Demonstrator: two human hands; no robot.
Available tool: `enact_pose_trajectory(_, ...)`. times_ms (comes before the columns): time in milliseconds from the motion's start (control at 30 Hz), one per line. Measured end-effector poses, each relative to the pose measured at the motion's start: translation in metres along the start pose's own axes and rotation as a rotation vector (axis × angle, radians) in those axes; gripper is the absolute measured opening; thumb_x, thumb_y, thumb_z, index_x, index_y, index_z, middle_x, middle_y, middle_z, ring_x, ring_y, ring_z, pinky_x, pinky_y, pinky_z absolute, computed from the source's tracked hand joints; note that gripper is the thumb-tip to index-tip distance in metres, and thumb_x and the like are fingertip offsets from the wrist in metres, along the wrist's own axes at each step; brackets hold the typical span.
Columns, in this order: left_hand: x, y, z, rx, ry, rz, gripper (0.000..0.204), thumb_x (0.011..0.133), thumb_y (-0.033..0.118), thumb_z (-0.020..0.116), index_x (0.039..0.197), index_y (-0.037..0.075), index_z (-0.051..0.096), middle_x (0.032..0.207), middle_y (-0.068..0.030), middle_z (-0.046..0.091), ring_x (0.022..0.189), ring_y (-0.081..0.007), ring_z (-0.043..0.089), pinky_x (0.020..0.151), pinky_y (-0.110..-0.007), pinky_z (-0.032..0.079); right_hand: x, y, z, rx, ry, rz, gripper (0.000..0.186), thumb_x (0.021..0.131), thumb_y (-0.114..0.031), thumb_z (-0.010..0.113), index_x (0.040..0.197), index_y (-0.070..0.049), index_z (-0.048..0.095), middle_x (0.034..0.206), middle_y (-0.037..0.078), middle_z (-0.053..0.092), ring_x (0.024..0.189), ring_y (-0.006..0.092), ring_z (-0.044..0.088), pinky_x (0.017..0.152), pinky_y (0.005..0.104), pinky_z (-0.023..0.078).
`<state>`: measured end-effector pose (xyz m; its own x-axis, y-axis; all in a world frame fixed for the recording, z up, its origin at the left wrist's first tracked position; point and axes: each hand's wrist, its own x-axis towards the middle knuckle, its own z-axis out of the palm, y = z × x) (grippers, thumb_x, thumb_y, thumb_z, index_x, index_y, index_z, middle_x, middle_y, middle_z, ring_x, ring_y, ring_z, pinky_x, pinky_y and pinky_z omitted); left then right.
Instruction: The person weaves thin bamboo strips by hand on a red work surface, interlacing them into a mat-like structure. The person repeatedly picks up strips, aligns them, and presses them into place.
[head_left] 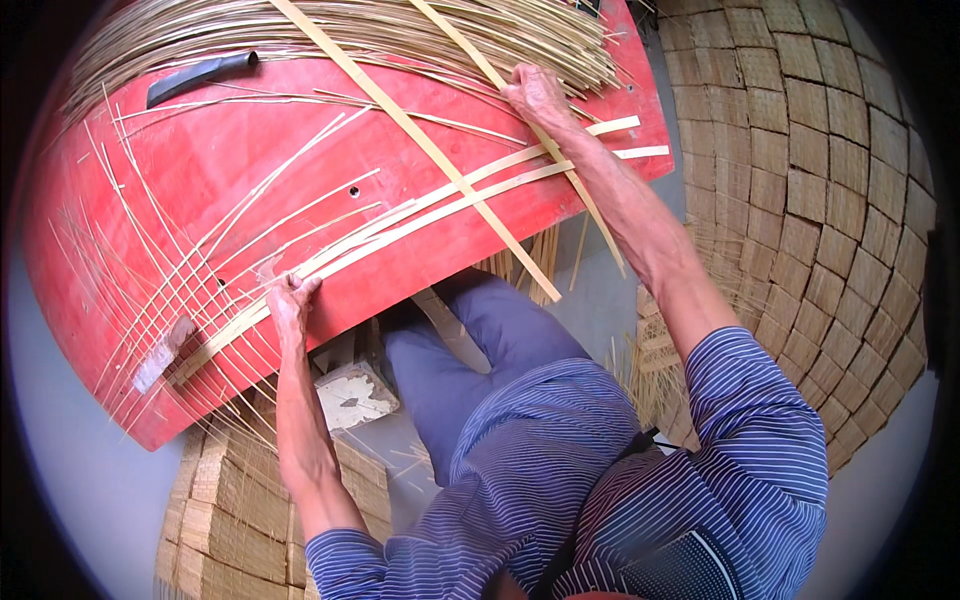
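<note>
My left hand (292, 305) is closed on pale flat bamboo strips (520, 180) that run lengthwise along the front of a red table (420, 260). Farther right, my right hand (537, 95) is closed round another bamboo strip (595, 215). This one slants over the lengthwise strips, and its near end hangs past the table edge. Parallel to it on the left lies a second slanting strip (425, 140). Left of my left hand, thin strips cross in an open lattice (190, 270). A small worn block (165, 355) rests on them.
A thick bundle of thin bamboo strips (480, 45) covers the table's far side. A dark tube (200, 78) lies before it. Stacked woven bamboo blocks (800, 180) stand on the right, and more stacked blocks (240, 490) at lower left. Beneath the table is a whitish stool (355, 395).
</note>
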<state>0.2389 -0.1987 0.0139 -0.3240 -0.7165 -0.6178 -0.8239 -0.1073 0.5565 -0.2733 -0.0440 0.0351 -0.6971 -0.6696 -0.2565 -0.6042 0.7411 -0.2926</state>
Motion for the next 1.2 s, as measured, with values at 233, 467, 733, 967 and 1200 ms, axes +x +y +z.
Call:
enact_pose_trajectory(233, -0.001, 0.004, 0.002, -0.004, -0.015, 0.026, 0.036, 0.078, 0.014, 0.085, 0.066, 0.004, 0.052, 0.057, -0.0018, 0.054, 0.047, -0.0096, 0.049, 0.043, -0.027, 0.042, -0.019, 0.018, 0.002, -0.135, -0.184, 0.015, 0.028, 0.079, -0.025, 0.069, 0.094, -0.001, 0.068, 0.093, 0.025, 0.070, 0.090, 0.0413, 0.068, 0.080, 0.0494, 0.051)
enact_pose_trajectory(467, 0.006, -0.004, 0.001, 0.015, -0.031, 0.000, 0.034, 0.080, 0.018, 0.083, 0.067, 0.003, 0.055, 0.057, -0.0042, 0.058, 0.047, -0.0114, 0.054, 0.043, -0.028, 0.046, -0.011, 0.026, -0.003, 0.037, -0.251, -0.109, 0.026, 0.077, -0.023, 0.069, 0.091, -0.001, 0.070, 0.085, 0.023, 0.069, 0.085, 0.0403, 0.067, 0.079, 0.0474, 0.053)
enact_pose_trajectory(733, 0.008, -0.009, 0.006, -0.022, -0.026, 0.028, 0.033, 0.079, 0.014, 0.083, 0.066, 0.004, 0.054, 0.058, -0.0032, 0.058, 0.048, -0.0105, 0.054, 0.044, -0.028, 0.045, -0.007, 0.018, -0.015, 0.141, -0.353, -0.062, 0.027, 0.080, -0.027, 0.069, 0.083, 0.000, 0.067, 0.072, 0.017, 0.064, 0.067, 0.0258, 0.063, 0.063, 0.0434, 0.048)
enact_pose_trajectory(967, 0.027, -0.070, 0.019, -0.030, 0.046, 0.107, 0.040, 0.069, 0.013, 0.089, 0.059, 0.004, 0.051, 0.052, -0.0019, 0.048, 0.049, -0.0127, 0.042, 0.048, -0.033, 0.042, -0.002, 0.014, -0.010, 0.188, -0.285, -0.197, 0.031, 0.076, -0.029, 0.065, 0.079, 0.002, 0.062, 0.068, 0.020, 0.059, 0.065, 0.0279, 0.059, 0.063, 0.0430, 0.047)
enact_pose_trajectory(1200, 0.012, -0.027, 0.007, 0.021, 0.043, -0.055, 0.037, 0.067, 0.017, 0.091, 0.063, 0.003, 0.056, 0.055, -0.0047, 0.054, 0.053, -0.0147, 0.049, 0.052, -0.035, 0.043, -0.011, 0.001, -0.025, 0.174, -0.258, -0.104, 0.027, 0.075, -0.022, 0.068, 0.084, 0.004, 0.066, 0.074, 0.026, 0.062, 0.071, 0.0373, 0.062, 0.065, 0.0462, 0.047)
